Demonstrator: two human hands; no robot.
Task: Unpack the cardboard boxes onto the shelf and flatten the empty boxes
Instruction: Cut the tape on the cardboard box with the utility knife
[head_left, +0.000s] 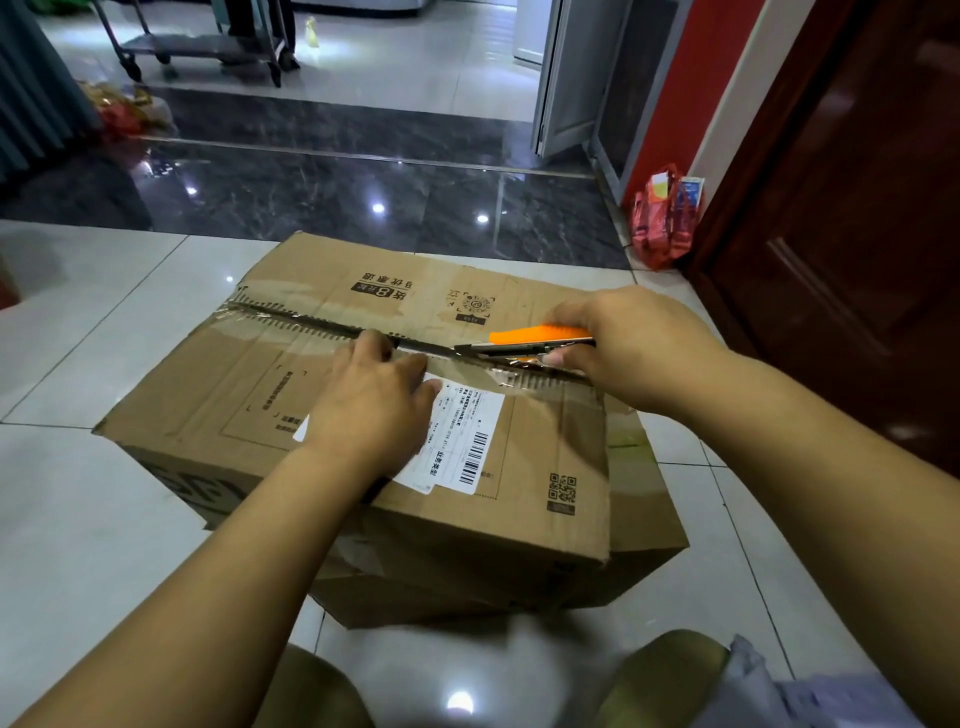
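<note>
A cardboard box (395, 415) sits on the tiled floor (104, 322). The right hand (623, 348) grips an orange box cutter (540, 340) at the taped top seam. The left hand (379, 389) presses flat on the lid, fingers straight

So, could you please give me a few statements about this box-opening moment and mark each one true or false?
1. The right hand holds an orange box cutter at the taped seam of the cardboard box. True.
2. The left hand is lifted clear of the box. False: it rests on the box top, fingers at the seam.
3. The box stands on a table. False: it sits on another cardboard box on the tiled floor.
4. A white shipping label is stuck on the box top. True.
5. The flaps are folded fully open. False: they lie flat.
</note>
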